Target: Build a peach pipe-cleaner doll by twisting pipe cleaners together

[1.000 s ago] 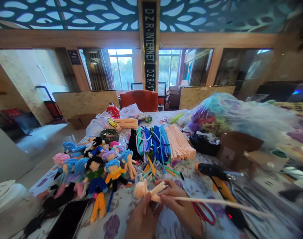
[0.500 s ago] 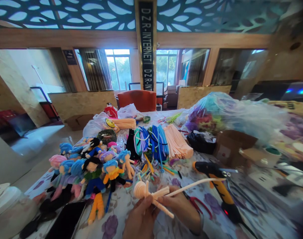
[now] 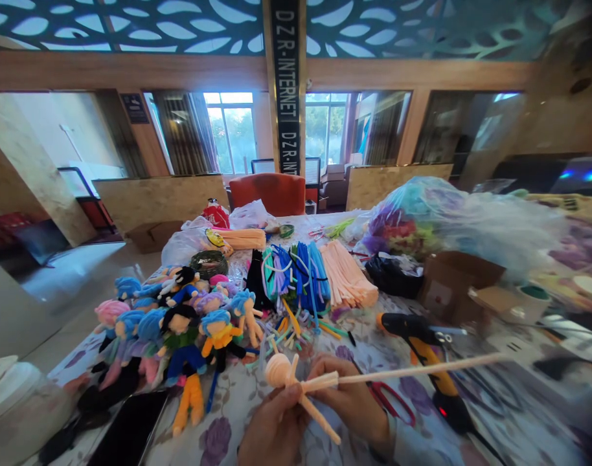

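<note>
A peach doll body [image 3: 278, 370] with a round coiled head and stick-like limbs is pinched by my left hand [image 3: 275, 421] near its middle. Close against its right side, my right hand [image 3: 352, 401] has its fingers closed around a long peach pipe cleaner [image 3: 422, 369], which stretches far out to the right. One wrapped limb points down and right between the hands. My right fingertips are partly hidden behind the doll's body.
Finished small dolls [image 3: 179, 330] crowd the left, beside a black phone [image 3: 129, 427]. Pipe cleaner bundles [image 3: 303, 275] lie beyond my hands. Red-handled scissors [image 3: 392, 402] and a yellow-black glue gun [image 3: 429, 362] are at right, near a cardboard box [image 3: 454, 288].
The long pipe cleaner now reaches farther right and lies straighter. My right hand has shifted slightly up and back behind the doll's body, and the doll has moved a little right.
</note>
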{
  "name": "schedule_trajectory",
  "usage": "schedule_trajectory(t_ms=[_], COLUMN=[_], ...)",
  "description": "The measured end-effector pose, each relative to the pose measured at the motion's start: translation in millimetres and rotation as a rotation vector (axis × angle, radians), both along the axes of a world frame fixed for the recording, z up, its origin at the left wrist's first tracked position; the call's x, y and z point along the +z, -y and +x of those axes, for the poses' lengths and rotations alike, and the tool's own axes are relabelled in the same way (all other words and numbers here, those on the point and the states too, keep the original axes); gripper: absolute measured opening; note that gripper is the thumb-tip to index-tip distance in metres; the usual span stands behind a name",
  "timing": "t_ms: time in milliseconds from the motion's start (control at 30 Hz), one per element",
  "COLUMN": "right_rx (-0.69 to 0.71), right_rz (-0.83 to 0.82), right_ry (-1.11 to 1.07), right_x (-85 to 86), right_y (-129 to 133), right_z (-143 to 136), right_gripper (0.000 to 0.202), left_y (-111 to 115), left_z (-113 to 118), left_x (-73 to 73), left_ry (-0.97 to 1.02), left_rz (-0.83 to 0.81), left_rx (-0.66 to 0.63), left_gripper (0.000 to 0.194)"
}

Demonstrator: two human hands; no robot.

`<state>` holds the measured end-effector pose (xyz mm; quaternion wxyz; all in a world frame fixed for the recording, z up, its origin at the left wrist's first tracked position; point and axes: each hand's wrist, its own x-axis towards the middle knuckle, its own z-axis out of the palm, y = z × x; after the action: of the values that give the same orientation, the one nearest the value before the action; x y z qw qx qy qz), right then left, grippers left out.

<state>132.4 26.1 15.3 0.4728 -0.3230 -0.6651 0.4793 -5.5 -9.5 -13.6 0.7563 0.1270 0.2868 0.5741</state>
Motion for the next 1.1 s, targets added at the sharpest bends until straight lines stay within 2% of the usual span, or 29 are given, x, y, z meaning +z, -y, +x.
schedule_trajectory(t_ms=[167,300,400,500,700,867,1000,1100], right_rx=[-0.032,-0.038,-0.022,0.015,0.061,0.113,0.124,0.141], right_rz=[0.139,0.167,0.101,0.005,-0.09,-0.249,-0.278,-0.29], right_ry=[0.022,0.027,0.061,0.072,-0.001,-0.131,-0.204,-0.202], right_x=[-3.3,-2.7,0.4,2.1,-2.0,-2.5,-1.1,0.7], right_y=[0.7,1.1,1.9,2.9,2.1,3.1,4.7,1.9], right_z=[1.8,3.5,5.6,7.9,11.4,13.4,13.5,14.9], right_gripper=[0.02,0.018,0.016,0.015,0.014,0.013,0.016,0.018], left_y=[3.3,3.8,3.0,3.1,4.0,2.6,2.2,2.6], left_z=[0.7,-0.1,-2.9,-5.8,-4.0,-6.1,-11.1,-12.0], left_x=[11.2,11.5,8.0,7.4,19.1,21.3,13.7,12.1], left_ry=[-0.041,-0.112,-0.138,-0.164,-0.279,-0.557,-0.756,-0.836], left_rz=[0.013,0.029,0.038,0.086,0.111,0.133,0.161,0.171], left_rx=[0.02,0.038,0.043,-0.021,-0.047,-0.106,-0.159,-0.145], left_gripper=[0.004,0.005,0.007,0.005,0.023,0.032,0.03,0.028])
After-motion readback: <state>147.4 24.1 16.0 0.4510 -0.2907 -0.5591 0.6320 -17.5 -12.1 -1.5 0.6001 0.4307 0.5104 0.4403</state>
